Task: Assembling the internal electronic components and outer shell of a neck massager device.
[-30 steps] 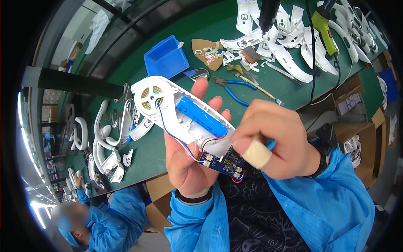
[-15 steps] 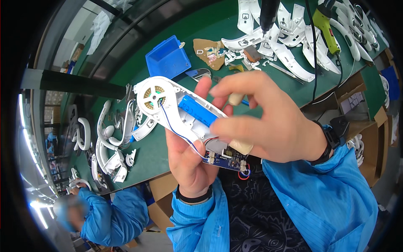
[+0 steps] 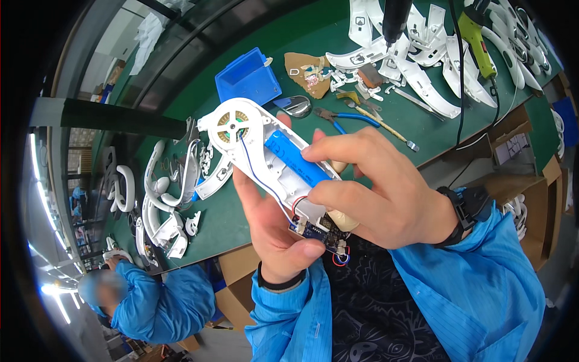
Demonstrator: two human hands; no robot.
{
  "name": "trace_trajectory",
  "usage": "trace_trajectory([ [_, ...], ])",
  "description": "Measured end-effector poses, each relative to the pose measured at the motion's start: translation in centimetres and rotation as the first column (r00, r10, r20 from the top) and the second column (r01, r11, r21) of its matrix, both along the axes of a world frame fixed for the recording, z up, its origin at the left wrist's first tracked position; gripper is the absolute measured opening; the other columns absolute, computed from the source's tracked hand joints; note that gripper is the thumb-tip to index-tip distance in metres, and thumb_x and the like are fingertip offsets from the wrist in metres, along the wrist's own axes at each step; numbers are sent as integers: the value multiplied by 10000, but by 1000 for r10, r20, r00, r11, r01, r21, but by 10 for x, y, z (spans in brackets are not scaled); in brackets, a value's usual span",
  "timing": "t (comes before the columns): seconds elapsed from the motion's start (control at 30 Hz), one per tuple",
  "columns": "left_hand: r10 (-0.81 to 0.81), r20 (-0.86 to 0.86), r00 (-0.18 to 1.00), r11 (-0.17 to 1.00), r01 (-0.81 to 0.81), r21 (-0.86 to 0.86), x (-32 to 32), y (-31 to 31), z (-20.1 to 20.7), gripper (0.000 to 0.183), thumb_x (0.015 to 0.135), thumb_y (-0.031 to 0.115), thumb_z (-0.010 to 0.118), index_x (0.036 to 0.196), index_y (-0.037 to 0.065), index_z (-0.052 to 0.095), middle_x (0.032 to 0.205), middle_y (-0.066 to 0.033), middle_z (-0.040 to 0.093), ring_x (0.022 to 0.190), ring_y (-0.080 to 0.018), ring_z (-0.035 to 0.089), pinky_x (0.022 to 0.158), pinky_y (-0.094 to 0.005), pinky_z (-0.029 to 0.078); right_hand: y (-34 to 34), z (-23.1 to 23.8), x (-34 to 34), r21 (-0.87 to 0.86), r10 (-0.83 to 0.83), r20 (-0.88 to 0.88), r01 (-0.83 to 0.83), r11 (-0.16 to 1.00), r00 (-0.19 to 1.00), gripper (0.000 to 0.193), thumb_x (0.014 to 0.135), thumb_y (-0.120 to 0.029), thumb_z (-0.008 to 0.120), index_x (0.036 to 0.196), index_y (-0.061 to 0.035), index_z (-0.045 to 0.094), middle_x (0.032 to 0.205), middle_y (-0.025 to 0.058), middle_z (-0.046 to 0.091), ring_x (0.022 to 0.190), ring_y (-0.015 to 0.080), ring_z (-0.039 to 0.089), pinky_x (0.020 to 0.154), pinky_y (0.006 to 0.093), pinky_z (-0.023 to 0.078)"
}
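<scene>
My left hand is closed around a white plastic housing from below, its thumb beside the circuit board. A round motor sits in the housing's wide end. A blue cylindrical battery lies lengthwise in the channel, and a thin blue-and-white wire runs from the motor toward the board. My right hand is closed over the battery's lower end, index finger and thumb on opposite sides of it. Pale finger covers show on some right fingertips. Red and blue wires loop below the board.
A blue bin, cutters and a brush lie on the green bench beyond my hands. White curved shells and a green tool are at right. More white parts lie left, near a co-worker in blue.
The housing has shifted slightly right in view. My right index finger and thumb have come down onto the battery. My left thumb has moved down beside the board. The cutters have come into sight.
</scene>
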State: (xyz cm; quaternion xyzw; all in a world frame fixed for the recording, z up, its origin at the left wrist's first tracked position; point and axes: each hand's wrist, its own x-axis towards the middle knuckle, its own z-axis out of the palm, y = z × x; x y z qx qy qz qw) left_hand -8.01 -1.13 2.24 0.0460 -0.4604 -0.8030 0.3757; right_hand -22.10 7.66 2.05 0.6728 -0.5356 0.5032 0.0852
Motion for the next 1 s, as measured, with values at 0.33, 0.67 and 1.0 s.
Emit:
trace_trajectory([
  [0.33,170,489,855,975,-74,-209,51,-1,30,488,855,54,740,1269,1,486,1227,-130,587,1070,-181,578,966,-341,454,3,-8,18,58,34,325,-56,997,945,229,824,2,757,1039,-45,693,1283,192,520,663,87,455,597,231,431],
  [0.67,219,418,881,961,-121,-249,43,3,37,134,948,103,659,948,23,552,1482,-240,418,1287,-252,529,1071,-412,432,1,-11,25,-28,40,346,-32,999,937,191,831,4,756,1003,-17,676,1441,302,466,587,73,427,613,228,454],
  [1.0,85,358,930,996,-67,-63,39,-1,32,120,957,4,633,959,16,514,1330,-246,568,1097,-185,633,938,-324,519,9,-11,22,59,113,372,-145,988,921,215,814,9,754,1017,-23,691,1506,328,423,573,68,470,603,240,471],
])
